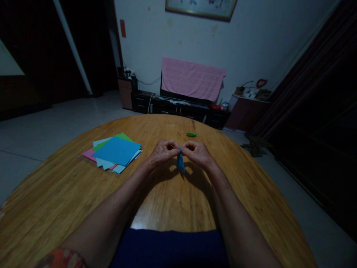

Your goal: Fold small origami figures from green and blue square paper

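A small piece of folded blue paper (pixel 180 163) hangs point-down above the table, pinched at its top edge. My left hand (pixel 165 152) is closed on it from the left, thumb and forefinger together. From the other side, my right hand (pixel 197 153) pinches the same top edge, so the fingertips of both hands nearly meet. The fingers cover the upper part of the paper. Beyond the hands, a small folded green paper piece (pixel 191 134) lies on the wooden table.
To the left on the round wooden table (pixel 83 190) lies a fanned stack of coloured paper sheets (pixel 117 150), blue on top. Past the far edge stand a low black cabinet (pixel 167 108) and a screen draped with a pink cloth (pixel 192 79).
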Demonstrator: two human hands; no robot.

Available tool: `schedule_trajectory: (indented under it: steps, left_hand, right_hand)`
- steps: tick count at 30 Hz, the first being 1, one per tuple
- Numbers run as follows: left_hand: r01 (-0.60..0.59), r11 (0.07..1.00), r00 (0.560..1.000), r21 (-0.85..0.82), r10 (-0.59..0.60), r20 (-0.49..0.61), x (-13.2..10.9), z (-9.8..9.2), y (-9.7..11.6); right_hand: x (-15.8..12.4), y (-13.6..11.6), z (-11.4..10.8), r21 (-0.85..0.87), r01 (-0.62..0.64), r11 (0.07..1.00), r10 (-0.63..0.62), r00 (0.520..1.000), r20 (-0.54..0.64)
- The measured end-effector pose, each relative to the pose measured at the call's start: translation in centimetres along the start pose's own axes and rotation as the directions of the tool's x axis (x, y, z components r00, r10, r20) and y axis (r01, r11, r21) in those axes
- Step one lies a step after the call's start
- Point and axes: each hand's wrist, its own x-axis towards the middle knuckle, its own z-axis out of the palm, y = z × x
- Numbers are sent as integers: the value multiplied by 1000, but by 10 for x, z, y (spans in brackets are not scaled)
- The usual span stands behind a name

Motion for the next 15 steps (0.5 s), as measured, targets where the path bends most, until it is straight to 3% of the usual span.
schedule_trajectory:
  steps: [9,15]
  left_hand:
    - [17,1000,1000,20,-17,-4,1,2,4]
    - [85,994,996,-68,-86,-10,-4,4,8]
  right_hand:
    - [-1,-7,0,-108,11,994,-17,998,-61]
    - [-3,-9,-1,-116,6,993,-11,999,-44]
